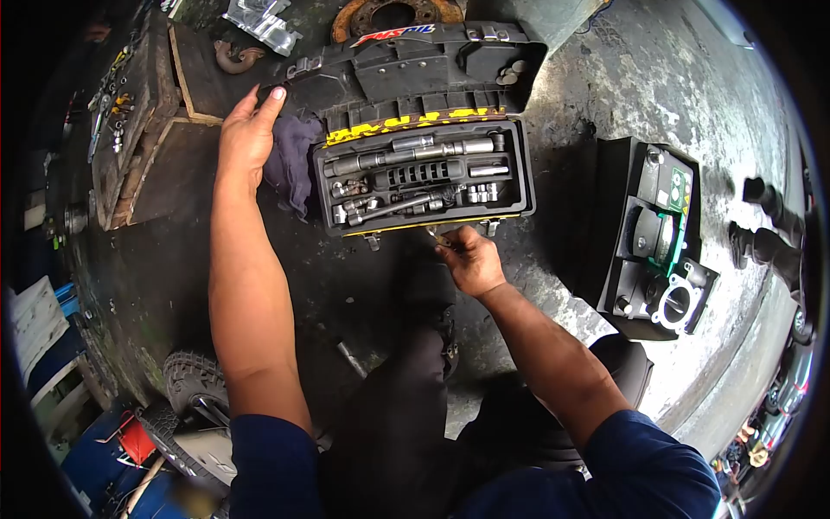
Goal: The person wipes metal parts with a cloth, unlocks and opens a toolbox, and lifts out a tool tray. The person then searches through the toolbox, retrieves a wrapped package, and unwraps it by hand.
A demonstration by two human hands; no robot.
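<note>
An opened black toolbox (527, 186) with yellow trim rests in front of me, with sockets, a ratchet and long metal tools in its compartments. Its raised lid (402, 78) leans back behind it. My left hand (246, 143) is at the lid's left end, thumb and fingers apart, with nothing seen in it; whether it touches the lid is unclear. At the box's front edge, my right hand (471, 262) is closed around a small metallic piece that its fingers mostly hide. A dark cloth (292, 164) lies left of the box.
To the right stands a black case (631, 251) with a green-marked part and a metal throttle-like flange (679, 303). A wooden crate (160, 164) is at the left, near tires (192, 381). A rusty disc (393, 13) lies behind the lid. A metal tube (351, 359) is near my legs.
</note>
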